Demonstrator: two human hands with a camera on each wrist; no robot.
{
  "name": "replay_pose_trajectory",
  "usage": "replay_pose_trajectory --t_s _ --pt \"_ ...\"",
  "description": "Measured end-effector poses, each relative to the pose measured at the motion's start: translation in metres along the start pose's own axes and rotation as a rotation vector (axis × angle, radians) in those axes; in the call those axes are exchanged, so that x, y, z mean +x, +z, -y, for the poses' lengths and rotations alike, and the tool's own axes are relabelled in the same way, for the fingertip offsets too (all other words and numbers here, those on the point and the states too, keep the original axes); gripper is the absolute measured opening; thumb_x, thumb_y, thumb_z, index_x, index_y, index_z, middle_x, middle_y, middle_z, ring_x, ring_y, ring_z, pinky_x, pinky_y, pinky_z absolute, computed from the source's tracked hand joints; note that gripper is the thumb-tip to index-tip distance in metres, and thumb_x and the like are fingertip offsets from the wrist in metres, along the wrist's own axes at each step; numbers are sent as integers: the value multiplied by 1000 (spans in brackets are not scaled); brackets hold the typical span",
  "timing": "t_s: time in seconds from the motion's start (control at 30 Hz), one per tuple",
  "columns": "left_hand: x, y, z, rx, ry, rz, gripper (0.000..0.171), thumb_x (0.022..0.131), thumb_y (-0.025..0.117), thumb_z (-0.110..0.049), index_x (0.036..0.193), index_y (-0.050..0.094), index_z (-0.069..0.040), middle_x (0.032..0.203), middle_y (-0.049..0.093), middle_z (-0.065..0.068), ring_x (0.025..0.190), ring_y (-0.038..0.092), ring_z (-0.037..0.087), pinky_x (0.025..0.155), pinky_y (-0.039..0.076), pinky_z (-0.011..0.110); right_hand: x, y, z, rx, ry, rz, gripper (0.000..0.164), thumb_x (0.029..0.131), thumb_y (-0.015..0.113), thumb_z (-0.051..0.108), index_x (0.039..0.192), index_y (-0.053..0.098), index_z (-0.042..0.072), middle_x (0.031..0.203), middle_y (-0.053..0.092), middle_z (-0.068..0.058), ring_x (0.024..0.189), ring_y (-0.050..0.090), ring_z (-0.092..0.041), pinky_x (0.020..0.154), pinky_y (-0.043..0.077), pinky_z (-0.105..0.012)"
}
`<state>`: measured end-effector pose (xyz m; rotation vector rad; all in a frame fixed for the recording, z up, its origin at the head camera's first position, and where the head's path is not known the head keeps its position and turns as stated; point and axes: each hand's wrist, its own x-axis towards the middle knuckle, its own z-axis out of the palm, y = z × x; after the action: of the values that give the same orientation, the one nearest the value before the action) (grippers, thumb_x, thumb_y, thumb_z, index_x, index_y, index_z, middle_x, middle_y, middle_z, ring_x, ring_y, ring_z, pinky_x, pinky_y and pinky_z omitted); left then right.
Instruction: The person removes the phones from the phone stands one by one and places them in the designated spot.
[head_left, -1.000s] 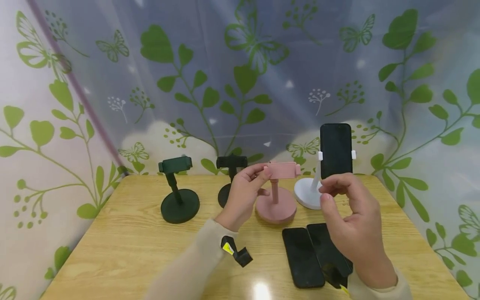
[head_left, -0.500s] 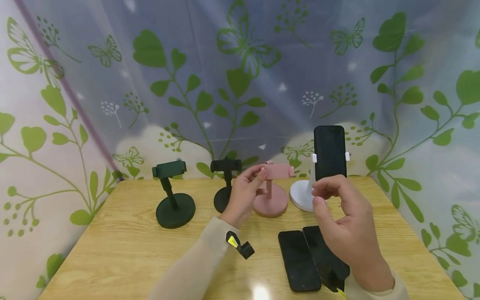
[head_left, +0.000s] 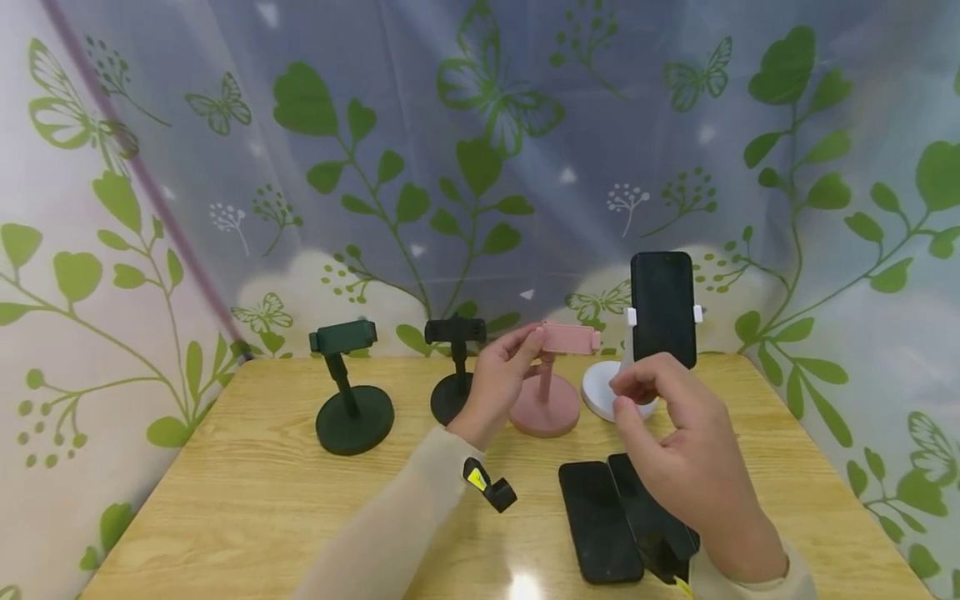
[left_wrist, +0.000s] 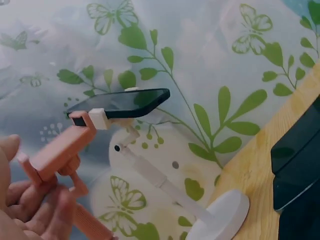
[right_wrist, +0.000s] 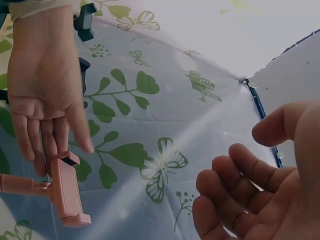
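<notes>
My left hand (head_left: 501, 375) is at the left end of the pink phone stand's clamp (head_left: 570, 338), thumb and fingers around that end. In the left wrist view the fingers lie under the pink clamp (left_wrist: 62, 150), the thumb beside its end. The pink phone stand's round base (head_left: 546, 410) rests on the table. My right hand (head_left: 678, 458) hovers over the phones, fingers loosely curled and holding nothing. Behind it, the white phone stand (head_left: 600, 390) bears an upright black phone (head_left: 663, 304) in its clamp. Two black phones (head_left: 600, 521) lie side by side, the right one (head_left: 637, 487) partly hidden.
A dark green phone stand (head_left: 352, 417) stands at the left of the wooden table (head_left: 247, 517). Between it and the pink one is a black phone stand (head_left: 455, 331), partly behind my left hand. A leaf-patterned curtain (head_left: 405, 233) hangs along the table's back.
The pink clamp has turned slightly, its right end now a little lower. My left hand stays at its left end. My right hand has shifted slightly left, its fingers still loosely curled.
</notes>
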<state>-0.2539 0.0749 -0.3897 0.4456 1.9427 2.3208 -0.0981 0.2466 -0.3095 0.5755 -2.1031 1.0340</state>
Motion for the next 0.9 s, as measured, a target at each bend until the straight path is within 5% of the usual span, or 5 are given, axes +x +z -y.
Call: replay_pose_trajectory --t_s 0.23,0.4,0.6,0.7,0.9 --pt "-50 -26 -17 78 -53 217 74 106 58 -44 165 20 -19 161 42 5 146 44 26 119 36 43 1 10 3 -65 87 32 20 91 65 -6 103 65 11 95 62 9 82 55 -7 78 45 -16" --pt "-83 -48 -37 84 58 356 58 109 54 -37 159 32 -16 154 51 12 138 54 29 112 44 46 2 17 3 -147 80 63 20 91 65 -3 101 65 14 96 62 10 83 54 -7 77 44 -16" --pt "-111 -71 -63 724 454 189 63 101 68 -38 156 41 -22 151 53 -3 140 49 15 114 41 46 3 27 0 -207 63 119 20 90 64 -2 100 65 16 96 62 9 82 56 -7 75 47 -19" --pt "-115 -85 -72 954 559 139 71 98 70 -44 158 39 -22 155 48 -4 143 44 18 115 39 47 2 30 -2 -218 57 142 20 91 65 -1 99 64 17 95 62 10 83 55 -6 74 49 -22" --pt "-113 -109 -87 1093 470 173 80 94 70 -57 159 37 -24 160 41 -2 147 39 22 116 37 51 1 37 -9 -248 8 166 20 90 69 2 100 65 19 99 62 10 89 56 -7 78 48 -19"
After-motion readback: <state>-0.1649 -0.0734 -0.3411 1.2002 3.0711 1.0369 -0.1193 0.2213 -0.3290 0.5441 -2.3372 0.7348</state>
